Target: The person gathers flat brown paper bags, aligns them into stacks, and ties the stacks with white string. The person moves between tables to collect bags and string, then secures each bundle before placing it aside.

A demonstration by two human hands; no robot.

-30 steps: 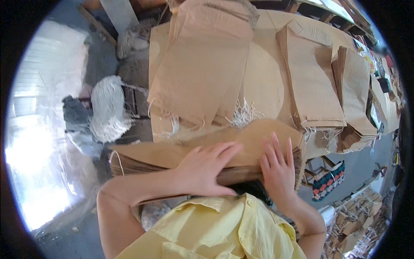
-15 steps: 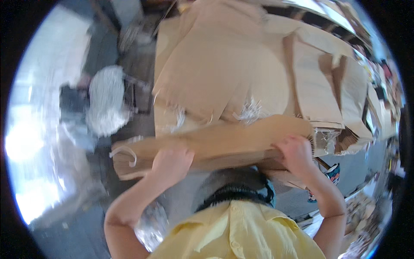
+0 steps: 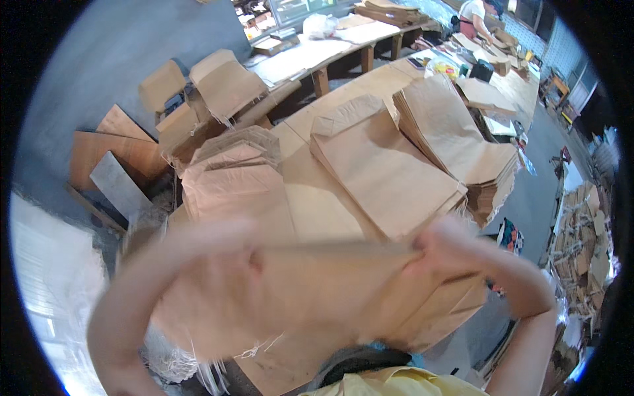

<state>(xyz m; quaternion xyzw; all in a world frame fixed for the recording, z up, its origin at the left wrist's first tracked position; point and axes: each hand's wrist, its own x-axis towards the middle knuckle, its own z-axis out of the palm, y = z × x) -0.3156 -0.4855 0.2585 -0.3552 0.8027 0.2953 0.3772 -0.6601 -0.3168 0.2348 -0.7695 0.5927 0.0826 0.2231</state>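
A brown paper sack (image 3: 317, 290), or several together, hangs between my two hands and is blurred by motion. My left hand (image 3: 228, 241) is closed on its upper left edge, and my right hand (image 3: 446, 244) grips the upper right one. White threads dangle from the lower part of what I hold. Just beyond my hands, a pile of brown paper sacks (image 3: 231, 181) lies at the left of the wooden table (image 3: 317, 204). Another pile of sacks (image 3: 386, 162) lies past my right hand, with a thicker, bent pile (image 3: 456, 132) beside it.
An open cardboard box (image 3: 175, 129) and wooden boards (image 3: 115, 155) stand at the left by the wall. A long bench (image 3: 330, 46) runs along the back. A person (image 3: 475, 20) works at the table's far end. Scrap paper (image 3: 584, 257) is heaped on the right.
The sacks were folded in a roll near my body; now they hang opened out from my raised hands. The view has tipped up to show the far room.
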